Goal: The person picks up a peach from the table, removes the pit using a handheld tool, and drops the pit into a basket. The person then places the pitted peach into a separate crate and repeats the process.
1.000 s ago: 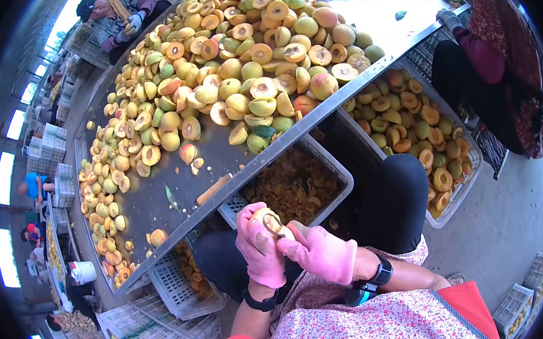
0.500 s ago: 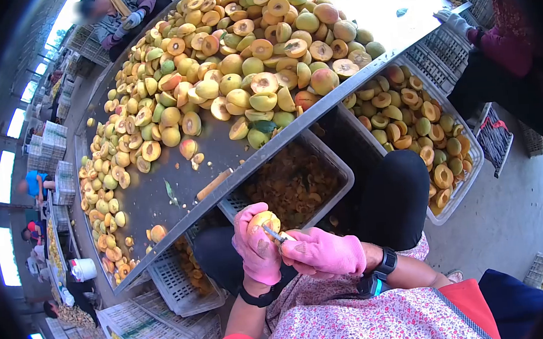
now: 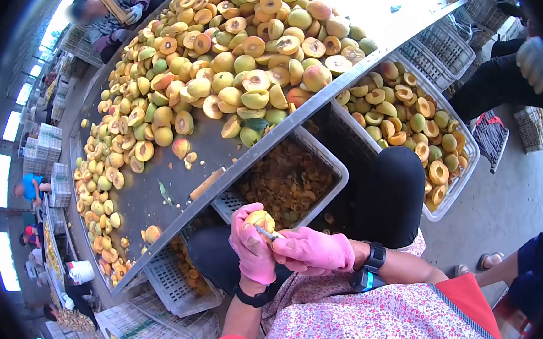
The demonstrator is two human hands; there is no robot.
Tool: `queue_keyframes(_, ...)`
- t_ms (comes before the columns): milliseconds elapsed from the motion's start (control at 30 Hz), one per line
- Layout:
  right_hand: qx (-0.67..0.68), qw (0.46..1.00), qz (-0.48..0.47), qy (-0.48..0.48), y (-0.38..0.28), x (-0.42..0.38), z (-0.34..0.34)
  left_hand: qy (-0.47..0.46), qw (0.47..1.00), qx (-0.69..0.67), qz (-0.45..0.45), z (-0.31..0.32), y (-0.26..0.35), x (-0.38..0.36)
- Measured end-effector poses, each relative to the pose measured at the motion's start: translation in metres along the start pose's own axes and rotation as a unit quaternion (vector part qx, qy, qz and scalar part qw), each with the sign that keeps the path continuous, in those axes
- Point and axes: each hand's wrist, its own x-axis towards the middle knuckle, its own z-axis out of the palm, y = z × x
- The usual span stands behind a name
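In front of my lap, my left hand (image 3: 252, 251), in a pink glove, is closed around a yellow peach half (image 3: 262, 218). My right hand (image 3: 320, 249), gloved the same way, grips a small knife (image 3: 264, 233) by its handle. The thin metal blade lies against the peach, and much of the handle is hidden in the fingers. Beneath and beyond my hands, a crate (image 3: 342, 178) holds peach scraps and cut pieces. Above it slopes the metal table (image 3: 153, 193), heaped with halved peaches (image 3: 221, 81).
A crate of peach halves (image 3: 469, 155) stands right of my knee. At lower left is another slatted crate (image 3: 166, 284), near stacked crates (image 3: 162, 322). A wooden stick (image 3: 207, 183) lies by the table edge. Co-workers (image 3: 106, 17) are around, one gloved hand (image 3: 535, 63) at far right.
The knife stays at the peach half, with both hands nearly unmoved. At right, a co-worker's hand has left the table edge, and another person's legs have come into view at lower right.
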Motion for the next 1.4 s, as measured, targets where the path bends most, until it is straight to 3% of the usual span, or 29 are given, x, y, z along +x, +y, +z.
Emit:
queue_keyframes(167, 0.039, 0.998, 0.027, -0.031, 0.000, 0.002, -0.002, 0.049, 0.994, 0.039, 0.086, 0.004, -0.002, 0.001)
queue_keyframes(267, -0.005, 1.000, 0.002, 0.016, 0.000, 0.004, 0.001, 0.013, 1.000, 0.005, 0.013, 0.004, 0.001, 0.005)
queue_keyframes(333, -0.013, 0.999, 0.018, 0.028, -0.005, 0.003, 0.004, -0.023, 0.990, -0.094, -0.102, 0.004, 0.001, 0.006)
queue_keyframes(367, -0.014, 0.999, 0.019, 0.028, -0.005, 0.003, 0.003, -0.015, 0.993, -0.085, -0.074, 0.005, 0.000, 0.005)
queue_keyframes(467, 0.037, 0.998, 0.026, -0.047, 0.002, 0.000, -0.007, -0.007, 0.994, -0.104, -0.040, 0.006, 0.006, 0.000)
queue_keyframes(533, 0.233, 0.956, 0.023, -0.179, 0.013, 0.002, -0.014, -0.019, 0.992, -0.113, -0.057, 0.003, 0.005, -0.001)
queue_keyframes(567, 0.305, 0.924, 0.023, -0.231, 0.017, 0.006, -0.018, -0.029, 0.995, -0.090, -0.018, 0.003, 0.006, 0.001)
queue_keyframes(667, 0.390, 0.875, 0.041, -0.282, 0.022, 0.009, -0.025, -0.039, 0.997, -0.066, 0.023, 0.007, 0.007, 0.007)
queue_keyframes(733, 0.396, 0.876, 0.048, -0.271, 0.021, 0.008, -0.024, -0.050, 0.990, -0.129, -0.028, 0.011, 0.010, 0.007)
queue_keyframes(800, 0.305, 0.929, -0.009, -0.210, 0.022, 0.009, -0.023, -0.038, 0.986, -0.158, -0.033, 0.019, 0.009, 0.006)
queue_keyframes(900, 0.327, 0.916, -0.006, -0.234, 0.022, 0.010, -0.026, -0.008, 0.976, -0.196, -0.093, 0.023, 0.009, 0.006)
queue_keyframes(1000, 0.346, 0.902, -0.009, -0.257, 0.023, 0.012, -0.027, -0.043, 0.931, -0.313, -0.181, 0.019, 0.010, 0.005)
queue_keyframes(1067, 0.343, 0.901, -0.019, -0.265, 0.024, 0.013, -0.028, 0.022, 0.976, -0.186, -0.112, 0.021, 0.008, 0.012)
queue_keyframes(1133, 0.289, 0.934, -0.108, -0.182, 0.021, 0.012, -0.033, 0.026, 0.959, -0.193, -0.204, -0.013, 0.014, 0.012)
queue_keyframes(1167, 0.221, 0.958, -0.135, -0.127, 0.016, 0.015, -0.037, 0.074, 0.969, -0.166, -0.167, -0.031, 0.018, 0.011)
queue_keyframes(1200, 0.221, 0.957, -0.138, -0.130, 0.010, 0.022, -0.039, 0.118, 0.975, -0.138, -0.130, -0.049, 0.019, 0.010)
queue_keyframes(1233, -0.025, 0.995, -0.087, 0.048, 0.006, 0.030, -0.043, 0.188, 0.978, -0.023, -0.084, -0.069, 0.014, 0.007)
queue_keyframes(1267, -0.268, 0.937, -0.029, 0.222, 0.006, 0.039, -0.049, 0.255, 0.962, 0.091, -0.035, -0.091, 0.008, 0.003)
queue_keyframes(1300, -0.489, 0.818, 0.011, 0.301, 0.026, 0.050, -0.064, 0.278, 0.936, 0.215, 0.012, -0.119, -0.002, -0.001)
queue_keyframes(1333, -0.585, 0.748, 0.101, 0.298, 0.052, 0.054, -0.083, 0.296, 0.892, 0.335, 0.061, -0.148, -0.009, -0.006)
queue_keyframes(1400, -0.609, 0.734, 0.136, 0.270, 0.080, 0.055, -0.100, 0.231, 0.853, 0.448, -0.135, -0.194, -0.014, -0.021)
